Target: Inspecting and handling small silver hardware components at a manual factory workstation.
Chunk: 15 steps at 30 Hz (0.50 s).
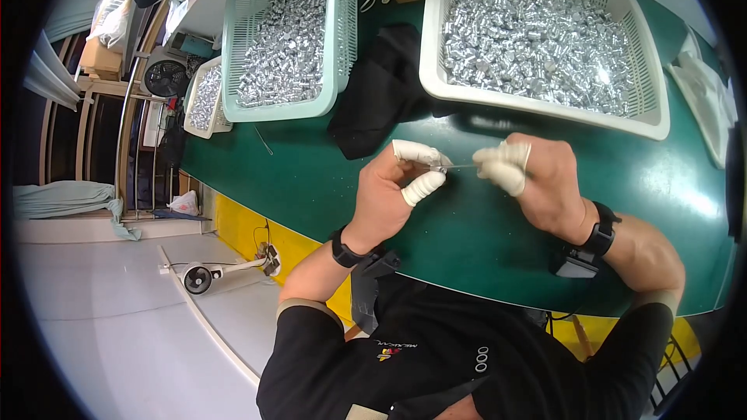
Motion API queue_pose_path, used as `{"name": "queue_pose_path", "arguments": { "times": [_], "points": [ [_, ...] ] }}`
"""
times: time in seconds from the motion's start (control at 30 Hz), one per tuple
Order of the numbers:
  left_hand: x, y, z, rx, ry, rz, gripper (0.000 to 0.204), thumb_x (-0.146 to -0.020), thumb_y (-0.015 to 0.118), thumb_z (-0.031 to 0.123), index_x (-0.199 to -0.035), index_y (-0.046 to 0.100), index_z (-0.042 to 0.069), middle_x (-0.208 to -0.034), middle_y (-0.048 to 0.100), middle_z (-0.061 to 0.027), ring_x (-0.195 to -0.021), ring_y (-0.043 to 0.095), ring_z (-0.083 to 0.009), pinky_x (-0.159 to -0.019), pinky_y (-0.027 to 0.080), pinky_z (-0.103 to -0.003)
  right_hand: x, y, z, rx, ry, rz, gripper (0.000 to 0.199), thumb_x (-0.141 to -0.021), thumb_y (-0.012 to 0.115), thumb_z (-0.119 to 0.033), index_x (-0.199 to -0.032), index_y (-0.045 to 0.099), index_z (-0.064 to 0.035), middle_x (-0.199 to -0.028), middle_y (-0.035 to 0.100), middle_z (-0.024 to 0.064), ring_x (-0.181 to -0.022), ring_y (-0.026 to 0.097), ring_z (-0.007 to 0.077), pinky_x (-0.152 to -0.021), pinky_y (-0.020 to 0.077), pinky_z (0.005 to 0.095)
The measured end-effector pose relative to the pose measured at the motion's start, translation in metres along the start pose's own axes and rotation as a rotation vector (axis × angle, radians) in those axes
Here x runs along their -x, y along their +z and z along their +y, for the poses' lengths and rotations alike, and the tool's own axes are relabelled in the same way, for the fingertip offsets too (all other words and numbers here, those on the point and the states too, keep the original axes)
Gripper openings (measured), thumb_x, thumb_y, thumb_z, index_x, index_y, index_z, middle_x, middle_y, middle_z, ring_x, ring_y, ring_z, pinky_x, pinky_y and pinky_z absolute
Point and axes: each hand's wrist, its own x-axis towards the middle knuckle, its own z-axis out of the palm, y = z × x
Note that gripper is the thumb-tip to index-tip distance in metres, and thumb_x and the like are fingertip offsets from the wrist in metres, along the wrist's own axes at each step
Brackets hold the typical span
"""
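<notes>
White finger cots cover the thumb and fingers of both my hands. Between thumb and fingertip, my left hand [380, 196] pinches a small shiny metal part [443, 169], mostly hidden by the fingers. A thin metal rod-like tool [462, 166] reaches from that part to my right hand [548, 183], whose slightly blurred fingers are closed on its other end. Both hands are raised over the green table [482, 233]. Beyond them stands a white plastic basket [537, 107] full of small silvery metal parts [537, 47].
A pale green basket [284, 114] of similar parts stands far left, with a smaller white basket [204, 131] beside it. Black cloth [373, 97] lies between the large baskets. A thin wire-like piece [264, 141] rests on the table. White cloth [704, 97] hangs at right; a fan [198, 278] is on the floor.
</notes>
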Motion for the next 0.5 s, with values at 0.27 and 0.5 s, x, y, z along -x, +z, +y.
{"name": "queue_pose_path", "arguments": {
  "times": [0.27,0.5],
  "points": [
    [-0.0015,0.0004,0.0016,-0.201,0.106,-0.036,0.032,-0.087,0.073,-0.005,-0.114,0.058,0.001,-0.105,0.065,-0.0098,-0.097,0.066,-0.0168,-0.089,0.054,-0.031,-0.0095,-0.0002,-0.0034,-0.734,0.883,0.027,0.031,-0.103,0.058,-0.029,-0.095,0.070,-0.0009,-0.076,0.069,0.0054,-0.059,0.058,0.0074,-0.052,0.0422,0.0207],
    [-0.0016,-0.0013,0.0044,-0.094,0.105,0.047,0.030,-0.089,0.070,-0.006,-0.115,0.057,0.002,-0.101,0.066,-0.0084,-0.093,0.066,-0.0167,-0.085,0.055,-0.030,-0.0061,-0.0051,0.0003,-0.660,0.801,0.185,0.031,-0.103,0.058,-0.029,-0.095,0.070,-0.0020,-0.075,0.067,0.0031,-0.060,0.055,0.0057,-0.052,0.0414,0.0208]
  ]
}}
